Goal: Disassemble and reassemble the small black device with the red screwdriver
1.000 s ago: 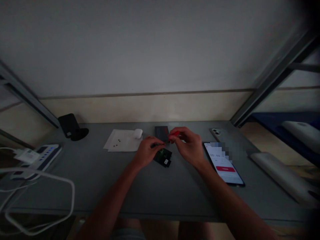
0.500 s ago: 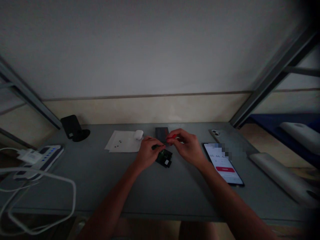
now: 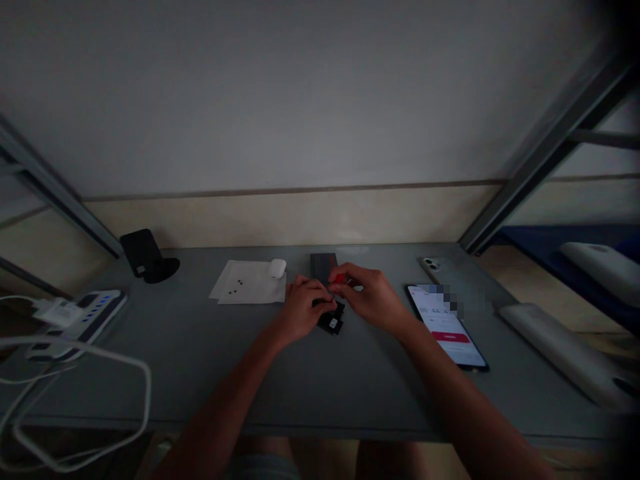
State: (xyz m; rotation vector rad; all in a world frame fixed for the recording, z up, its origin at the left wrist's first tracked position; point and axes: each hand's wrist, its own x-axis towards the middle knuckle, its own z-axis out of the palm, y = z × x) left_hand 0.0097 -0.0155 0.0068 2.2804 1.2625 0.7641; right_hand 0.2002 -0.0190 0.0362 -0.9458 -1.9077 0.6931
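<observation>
My right hand (image 3: 365,293) is closed, with thumb and fingers pinched round a small red-handled tool (image 3: 341,278); its tip is too dark to make out. Just beneath the pinch lies a small black electronic part (image 3: 331,325) with a white label, flat on the desk. My left hand (image 3: 303,307) is closed at the left edge of that part, thumb and fingers bent over it and covering much of it. The fingertips of both hands almost meet. Behind them a dark flat box (image 3: 323,265) is partly hidden by the right hand.
White paper sheets (image 3: 250,287) carry several tiny dark bits and a white earbud case (image 3: 277,269). On the right lie a lit phone (image 3: 445,327) and a second phone (image 3: 437,270). A black stand (image 3: 147,257), power strip (image 3: 95,320) and white cable (image 3: 145,373) are left.
My left hand has come down and right over the black electronic part, hiding its green board. My right hand has shifted slightly left with the red-handled tool.
</observation>
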